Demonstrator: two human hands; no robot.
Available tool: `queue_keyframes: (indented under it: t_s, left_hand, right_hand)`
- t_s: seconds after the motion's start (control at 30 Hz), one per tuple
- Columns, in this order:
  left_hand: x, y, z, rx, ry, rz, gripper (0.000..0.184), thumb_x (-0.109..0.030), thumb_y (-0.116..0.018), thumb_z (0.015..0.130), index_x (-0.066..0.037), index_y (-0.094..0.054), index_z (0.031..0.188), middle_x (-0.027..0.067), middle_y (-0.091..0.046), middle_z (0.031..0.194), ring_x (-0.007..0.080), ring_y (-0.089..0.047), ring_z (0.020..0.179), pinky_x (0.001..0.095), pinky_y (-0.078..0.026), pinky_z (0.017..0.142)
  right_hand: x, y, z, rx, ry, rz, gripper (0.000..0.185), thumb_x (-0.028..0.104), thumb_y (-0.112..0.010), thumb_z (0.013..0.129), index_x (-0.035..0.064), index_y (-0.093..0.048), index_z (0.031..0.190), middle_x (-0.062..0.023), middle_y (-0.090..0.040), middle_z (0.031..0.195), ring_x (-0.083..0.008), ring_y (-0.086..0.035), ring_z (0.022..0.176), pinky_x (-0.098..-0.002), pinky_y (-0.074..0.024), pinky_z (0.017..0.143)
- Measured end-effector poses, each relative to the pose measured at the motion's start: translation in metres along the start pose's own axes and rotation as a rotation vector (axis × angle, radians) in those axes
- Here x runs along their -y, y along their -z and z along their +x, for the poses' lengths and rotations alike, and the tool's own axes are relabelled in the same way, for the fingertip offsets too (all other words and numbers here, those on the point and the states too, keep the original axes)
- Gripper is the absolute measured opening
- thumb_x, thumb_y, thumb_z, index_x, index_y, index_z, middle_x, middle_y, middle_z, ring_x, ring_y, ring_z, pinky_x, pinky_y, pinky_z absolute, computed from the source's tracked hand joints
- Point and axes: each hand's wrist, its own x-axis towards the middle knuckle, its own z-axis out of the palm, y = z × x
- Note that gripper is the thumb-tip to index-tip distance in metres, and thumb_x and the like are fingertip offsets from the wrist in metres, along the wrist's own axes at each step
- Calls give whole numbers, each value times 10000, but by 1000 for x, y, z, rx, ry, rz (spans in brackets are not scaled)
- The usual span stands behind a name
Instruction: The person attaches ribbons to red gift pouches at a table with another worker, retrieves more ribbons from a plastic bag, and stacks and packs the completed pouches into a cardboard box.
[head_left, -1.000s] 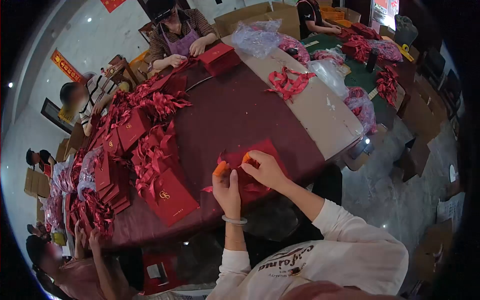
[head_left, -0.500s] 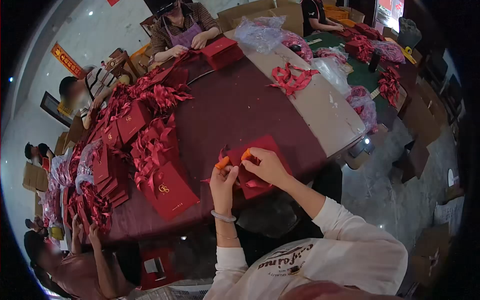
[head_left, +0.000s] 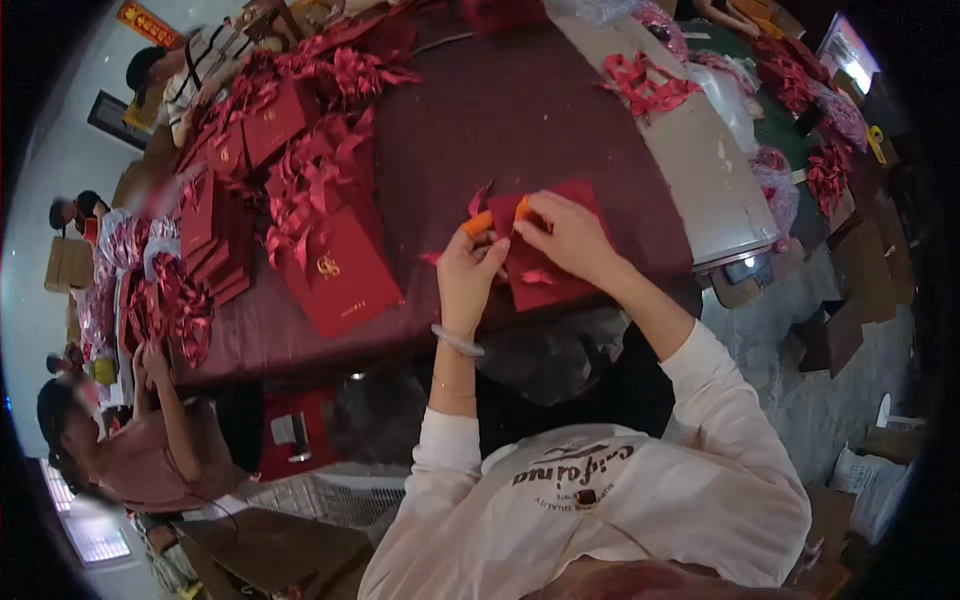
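Note:
A flat red paper bag (head_left: 590, 205) lies at the near edge of the table, under my hands. My left hand (head_left: 468, 275) is closed at its left side, pinching red ribbon (head_left: 481, 200) whose ends stick out beyond the fingers. An orange finger cover (head_left: 478, 223) sits on one of its fingers. My right hand (head_left: 570, 240) is over the bag, fingers curled in a pinch on ribbon that they mostly hide; it too wears an orange finger cover (head_left: 522, 208). A loop of ribbon (head_left: 538, 276) lies on the bag below it.
Left of my hands lie stacked red bags (head_left: 340, 270) with ribbons heaped on them. Loose red ribbons (head_left: 650, 85) lie on the pale board (head_left: 700, 170) at the right. A person (head_left: 150, 430) works at the lower left; another (head_left: 195, 75) sits farther back.
My view has tipped downward, so the table and hands appear higher. Both hands stay at the bag, still pinched, drawn slightly closer together.

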Motion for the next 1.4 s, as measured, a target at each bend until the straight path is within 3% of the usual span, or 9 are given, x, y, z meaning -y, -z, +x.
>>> queue_keyframes:
  t_s: [0.43, 0.5, 0.63, 0.8, 0.93, 1.0, 1.13, 1.2, 1.4]
  left_hand:
    - [-9, 6, -2, 79, 106, -71, 455, 35, -635, 779, 19, -478, 1206, 32, -520, 928, 74, -555, 705, 190, -491, 575]
    - [-8, 6, 0, 101, 107, -84, 461, 40, -634, 778, 19, -472, 1209, 31, -519, 927, 74, -555, 710, 191, -494, 577]
    - [-8, 7, 0, 114, 107, -89, 473, 51, -631, 774, 19, -459, 1214, 29, -513, 925, 74, -557, 729, 195, -505, 584]
    - [-9, 6, -1, 110, 99, -88, 471, 58, -627, 774, 22, -457, 1212, 33, -509, 926, 77, -560, 745, 194, -512, 589]
    - [-7, 7, -1, 118, 80, -109, 464, 56, -629, 776, 27, -459, 1206, 37, -508, 925, 79, -563, 749, 192, -512, 591]
    - [-6, 7, -1, 121, 75, -116, 454, 55, -630, 776, 28, -464, 1198, 37, -508, 924, 79, -563, 749, 192, -512, 592]
    - [-9, 6, -2, 110, 78, -86, 428, 54, -634, 773, 28, -479, 1170, 35, -509, 921, 75, -558, 744, 190, -511, 590]
    - [-9, 6, -2, 117, 71, -97, 427, 55, -636, 771, 26, -479, 1167, 33, -509, 920, 73, -555, 741, 189, -510, 589]
    - [-8, 6, -3, 111, 76, -109, 438, 59, -639, 765, 21, -477, 1170, 27, -507, 915, 67, -546, 734, 184, -505, 585]
  right_hand:
    - [-14, -3, 2, -42, -81, 197, 229, 260, -602, 830, 57, -584, 936, -100, -577, 863, -242, -563, 728, -343, -442, 656]
    - [-8, 2, 3, 45, -144, 236, 241, 197, -621, 830, -12, -570, 937, -123, -568, 857, -202, -538, 749, -290, -430, 699]
    - [-13, 0, 9, 105, -129, 140, 257, 225, -614, 835, -11, -569, 925, -133, -569, 856, -221, -546, 748, -305, -430, 689]
    - [-9, -4, 14, -11, -17, 2, 229, 223, -616, 816, 15, -558, 891, -109, -552, 856, -284, -563, 756, -344, -439, 646]
    - [-4, -9, 8, -30, -21, -68, 200, 210, -619, 808, 38, -558, 889, -82, -539, 845, -274, -566, 726, -347, -441, 605]
    - [-3, -11, 6, -60, 96, -105, 182, 199, -616, 811, 49, -559, 897, -68, -537, 843, -260, -565, 688, -342, -440, 574]
    - [-1, -12, 6, -51, 27, -108, 182, 185, -609, 815, 33, -550, 897, -89, -535, 846, -270, -552, 691, -343, -437, 595]
    - [-10, -9, 13, -18, -67, 55, 185, 176, -600, 820, 20, -539, 897, -114, -530, 841, -279, -538, 697, -342, -432, 616]
    - [-9, -3, 15, 73, 73, 46, 166, 131, -590, 814, 0, -517, 885, -118, -507, 816, -270, -532, 699, -336, -419, 608]
